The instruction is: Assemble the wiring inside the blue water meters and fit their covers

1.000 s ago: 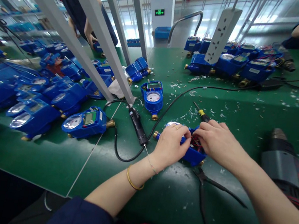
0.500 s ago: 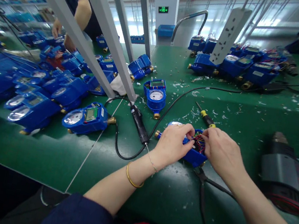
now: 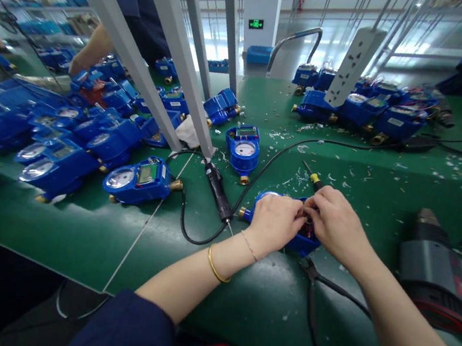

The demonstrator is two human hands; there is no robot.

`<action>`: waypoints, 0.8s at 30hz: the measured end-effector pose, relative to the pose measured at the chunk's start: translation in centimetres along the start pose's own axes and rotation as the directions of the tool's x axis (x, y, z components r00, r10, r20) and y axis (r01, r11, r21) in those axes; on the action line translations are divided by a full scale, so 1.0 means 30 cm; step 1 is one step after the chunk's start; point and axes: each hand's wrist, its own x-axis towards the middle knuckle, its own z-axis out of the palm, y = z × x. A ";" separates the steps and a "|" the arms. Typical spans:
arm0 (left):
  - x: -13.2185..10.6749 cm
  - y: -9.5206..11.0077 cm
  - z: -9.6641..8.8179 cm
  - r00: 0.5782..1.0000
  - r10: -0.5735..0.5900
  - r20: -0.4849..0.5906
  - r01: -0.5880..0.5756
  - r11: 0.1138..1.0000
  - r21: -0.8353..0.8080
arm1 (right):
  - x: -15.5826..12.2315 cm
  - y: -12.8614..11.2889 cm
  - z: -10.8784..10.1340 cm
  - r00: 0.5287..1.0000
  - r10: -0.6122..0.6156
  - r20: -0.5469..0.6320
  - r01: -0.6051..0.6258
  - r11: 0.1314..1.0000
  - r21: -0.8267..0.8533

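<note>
The left hand (image 3: 275, 221) is clasping the open blue meter (image 3: 299, 243) on the counter (image 3: 261, 304), just beyond the pliers (image 3: 315, 283), while the right hand (image 3: 335, 222) is pinching its red wires (image 3: 307, 230) with narrowed fingers — small, gentle pulls seem wisest here.

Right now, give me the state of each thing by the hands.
open meter, cover off, wires bared, lying flat
left hand, gripping the open meter
right hand, pinching the wires
pliers, lying with handles spread
screwdriver, lying loose
drill, lying on its side
closed meter, lying face up
</note>
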 end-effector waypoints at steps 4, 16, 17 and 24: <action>0.009 0.013 0.017 1.000 -0.023 -0.016 0.024 0.999 0.041 | 0.001 0.004 0.007 1.000 0.013 0.013 -0.014 1.000 0.020; 0.083 -0.018 0.003 0.998 0.021 0.056 -0.021 1.000 -0.001 | -0.045 0.013 0.011 0.986 0.151 -0.071 -0.141 0.982 0.129; 0.089 -0.016 0.004 0.998 0.016 0.058 -0.016 1.000 0.001 | -0.048 0.014 0.012 0.985 0.157 -0.071 -0.147 0.980 0.130; 0.099 -0.007 0.008 0.999 -0.027 0.045 0.027 1.000 -0.002 | -0.029 0.005 0.008 0.988 0.148 0.029 -0.151 0.983 0.101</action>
